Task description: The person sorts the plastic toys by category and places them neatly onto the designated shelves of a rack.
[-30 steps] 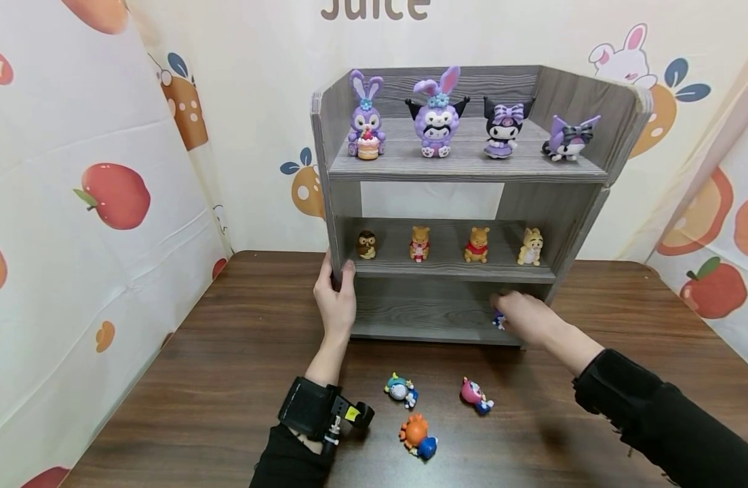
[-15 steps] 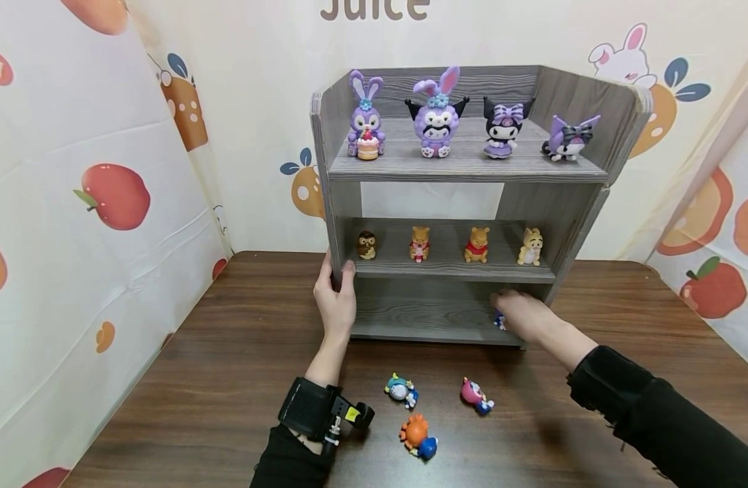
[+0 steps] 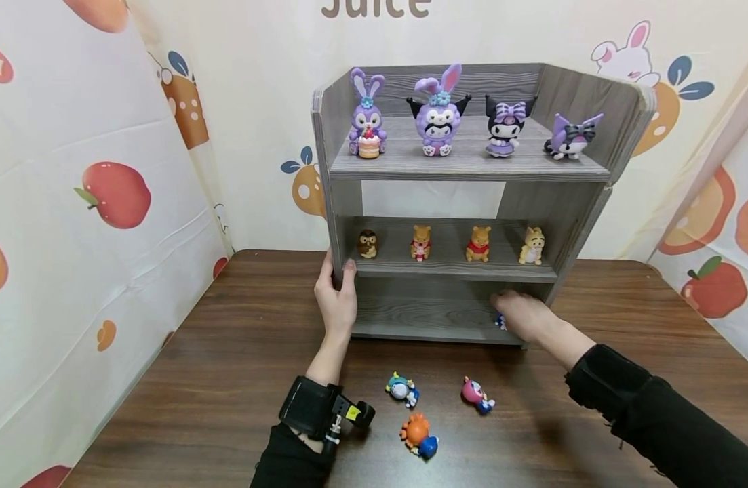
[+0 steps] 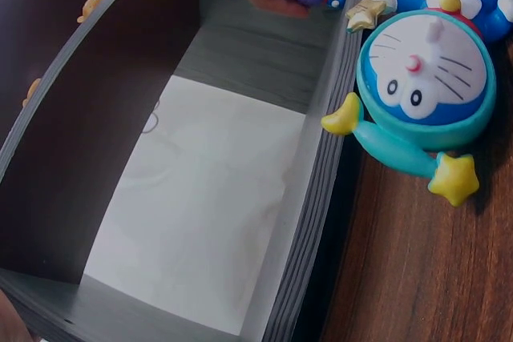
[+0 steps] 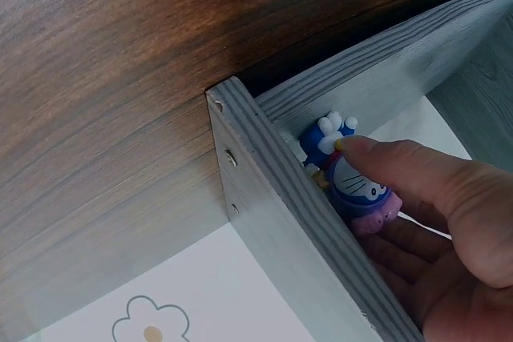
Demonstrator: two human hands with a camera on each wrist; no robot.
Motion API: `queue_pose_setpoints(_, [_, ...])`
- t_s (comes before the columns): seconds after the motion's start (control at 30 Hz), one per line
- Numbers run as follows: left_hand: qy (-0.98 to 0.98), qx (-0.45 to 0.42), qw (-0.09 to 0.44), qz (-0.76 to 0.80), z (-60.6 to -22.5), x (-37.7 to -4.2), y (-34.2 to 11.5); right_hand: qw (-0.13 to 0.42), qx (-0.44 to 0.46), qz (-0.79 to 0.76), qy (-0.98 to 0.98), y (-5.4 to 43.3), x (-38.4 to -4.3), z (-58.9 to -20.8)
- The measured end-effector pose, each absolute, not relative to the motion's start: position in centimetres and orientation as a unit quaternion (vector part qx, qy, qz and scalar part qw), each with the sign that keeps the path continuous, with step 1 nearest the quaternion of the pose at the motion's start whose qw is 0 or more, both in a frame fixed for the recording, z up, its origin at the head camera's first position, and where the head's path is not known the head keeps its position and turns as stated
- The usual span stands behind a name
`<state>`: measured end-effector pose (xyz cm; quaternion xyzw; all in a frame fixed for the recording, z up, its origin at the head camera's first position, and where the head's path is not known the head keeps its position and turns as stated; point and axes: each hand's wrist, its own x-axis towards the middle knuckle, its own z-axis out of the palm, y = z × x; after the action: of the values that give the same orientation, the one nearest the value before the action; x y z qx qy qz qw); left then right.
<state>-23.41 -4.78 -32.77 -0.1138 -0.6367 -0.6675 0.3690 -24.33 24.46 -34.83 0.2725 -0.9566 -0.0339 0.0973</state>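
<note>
My left hand grips the left side panel of the grey wooden display shelf, with the thumb at its front edge. At the right end of the lowest board, my right hand pinches a small Doraemon figurine. The figurine has a blue-and-white body and a pink-purple cap; it is upright close to the right side panel, and fingers hide most of it in the head view. Three more figurines lie on the table in front: one teal-capped, one pink, one orange-maned.
Several purple figurines, among them a bunny, stand on the top board. An owl, two bears and a pale yellow figurine occupy the middle board. The brown table meets fruit-printed wall sheets at the left and right.
The right forearm has shifted slightly left, while its hand stays at the lowest board's right end with the figurine. The left hand keeps its place on the shelf's side panel.
</note>
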Motion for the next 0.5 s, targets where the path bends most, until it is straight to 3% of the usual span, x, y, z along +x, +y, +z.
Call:
queue_pose_setpoints(0.27, [-0.637, -0.113, 0.37, -0.667, -32.8, -23.4, -4.8, 0.086, 0.264, -0.033, -0.96, 24.4, -24.1, -34.4])
queue_pose_setpoints(0.5, [-0.637, -0.112, 0.372, -0.666, -32.8, -23.5, -4.8, 0.144, 0.284, -0.035, -0.947, 23.5, -22.2, -33.0])
